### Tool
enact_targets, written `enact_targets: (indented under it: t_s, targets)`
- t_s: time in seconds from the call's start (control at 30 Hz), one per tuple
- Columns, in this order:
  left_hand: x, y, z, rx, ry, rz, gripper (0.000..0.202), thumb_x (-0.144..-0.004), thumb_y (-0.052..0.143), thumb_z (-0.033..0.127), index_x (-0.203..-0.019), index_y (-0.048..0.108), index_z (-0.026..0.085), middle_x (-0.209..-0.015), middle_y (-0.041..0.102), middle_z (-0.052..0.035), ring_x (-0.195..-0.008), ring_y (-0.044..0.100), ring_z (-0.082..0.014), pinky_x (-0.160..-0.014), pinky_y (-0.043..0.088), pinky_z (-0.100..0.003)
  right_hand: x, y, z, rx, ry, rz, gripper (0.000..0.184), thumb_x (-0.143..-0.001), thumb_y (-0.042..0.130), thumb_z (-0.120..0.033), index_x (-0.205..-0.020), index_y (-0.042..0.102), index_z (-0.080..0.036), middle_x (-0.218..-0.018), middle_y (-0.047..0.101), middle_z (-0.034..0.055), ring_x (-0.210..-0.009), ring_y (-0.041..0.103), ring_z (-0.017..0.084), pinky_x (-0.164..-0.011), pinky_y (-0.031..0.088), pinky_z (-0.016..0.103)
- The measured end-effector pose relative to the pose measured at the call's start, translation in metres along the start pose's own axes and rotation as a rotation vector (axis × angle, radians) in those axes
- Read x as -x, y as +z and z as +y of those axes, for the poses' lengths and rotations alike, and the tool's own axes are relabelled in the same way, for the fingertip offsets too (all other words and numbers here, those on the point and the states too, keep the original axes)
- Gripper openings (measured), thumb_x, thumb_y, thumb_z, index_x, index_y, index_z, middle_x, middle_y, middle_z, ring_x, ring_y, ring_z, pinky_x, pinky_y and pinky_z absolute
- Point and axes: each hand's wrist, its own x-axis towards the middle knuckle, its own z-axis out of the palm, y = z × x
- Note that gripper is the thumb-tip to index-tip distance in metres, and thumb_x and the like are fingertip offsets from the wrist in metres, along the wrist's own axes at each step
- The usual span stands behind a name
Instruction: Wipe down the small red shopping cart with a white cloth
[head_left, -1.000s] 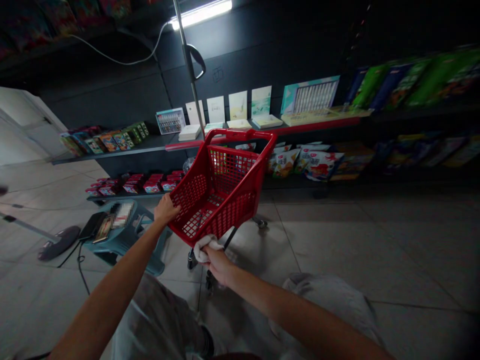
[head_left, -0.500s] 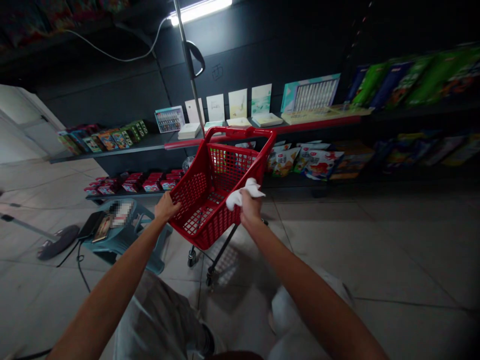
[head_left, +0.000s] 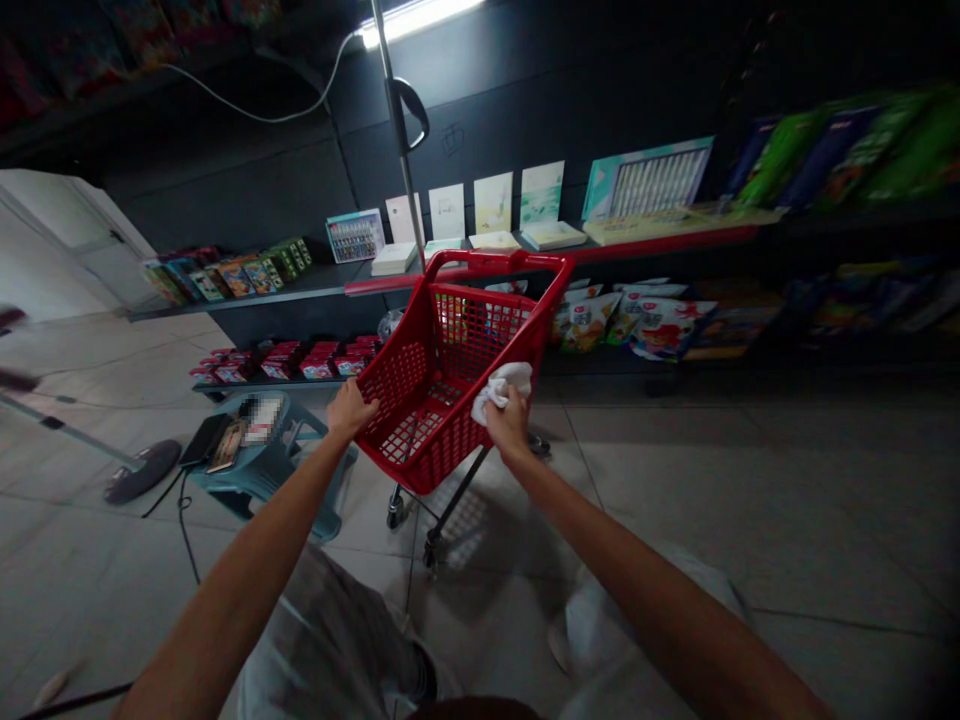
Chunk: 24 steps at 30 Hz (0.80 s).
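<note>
A red plastic shopping cart [head_left: 459, 455] with perforated walls stands in front of me on dark wheeled legs. My left hand [head_left: 349, 408] is closed over the rim of its near left corner. At the cart's right side, my right hand [head_left: 510, 425] grips a crumpled white cloth [head_left: 504, 385] and presses it against the upper right wall. Inside, the floor of the basket shows its slotted pattern. The cart's handle [head_left: 499, 260] rises at the far end, near the shelf.
Dark shelves hold books [head_left: 540, 200], snack bags [head_left: 664, 325] and red boxes [head_left: 319, 362]. A blue-grey stool [head_left: 262, 485] bearing a phone and other items stands left, beside a round-based stand [head_left: 142, 472]. A metal pole [head_left: 401, 140] rises behind the cart.
My right hand has shifted the cloth slightly along the cart's right wall, and the cloth is more bunched up. My left hand stays on the rim. The whole view has shifted a little.
</note>
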Motion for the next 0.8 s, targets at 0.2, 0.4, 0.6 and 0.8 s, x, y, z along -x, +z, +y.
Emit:
enact_targets:
  t_s: [0.2,0.4,0.6,0.8]
  targets:
    - [0.006,-0.010,0.010,0.002,0.130,0.202,0.068,-0.088,0.059,0.033,-0.152,0.044,0.016,-0.162,0.044,-0.0172,-0.153,0.041,-0.0303,-0.124,0.037,-0.044,0.058,-0.008,-0.068,-0.031,-0.397,-0.290,0.044,-0.085,0.055,-0.011,-0.126,0.067,-0.021,-0.129,0.057,0.0127,-0.125,0.058,0.026,-0.116,0.045,0.041]
    - [0.040,0.001,0.040,0.074,0.355,-0.086,0.042,-0.095,0.055,0.032,-0.134,0.067,0.022,-0.144,0.065,-0.0138,-0.137,0.058,-0.0321,-0.114,0.048,-0.042,0.061,-0.013,-0.095,0.299,-0.717,-0.629,0.043,-0.086,0.057,-0.007,-0.126,0.070,-0.016,-0.142,0.059,0.0161,-0.131,0.052,0.032,-0.116,0.043,0.050]
    - [0.075,0.019,0.056,0.083,0.409,-0.231,0.037,-0.096,0.046,0.025,-0.120,0.074,0.021,-0.129,0.074,-0.0127,-0.123,0.068,-0.0298,-0.104,0.053,-0.041,0.048,-0.016,-0.093,0.385,-0.768,-0.676,0.036,-0.089,0.058,-0.007,-0.120,0.073,-0.016,-0.141,0.064,0.0151,-0.129,0.054,0.032,-0.116,0.043,0.050]
    - [0.087,-0.004,0.054,0.149,0.648,-0.238,0.042,-0.103,0.043,0.050,-0.116,0.074,0.024,-0.094,0.078,-0.0078,-0.092,0.075,-0.0240,-0.086,0.054,-0.033,-0.005,-0.032,-0.072,0.396,-0.660,-0.506,0.046,-0.087,0.051,0.001,-0.121,0.074,-0.019,-0.141,0.063,0.0131,-0.129,0.054,0.030,-0.113,0.047,0.046]
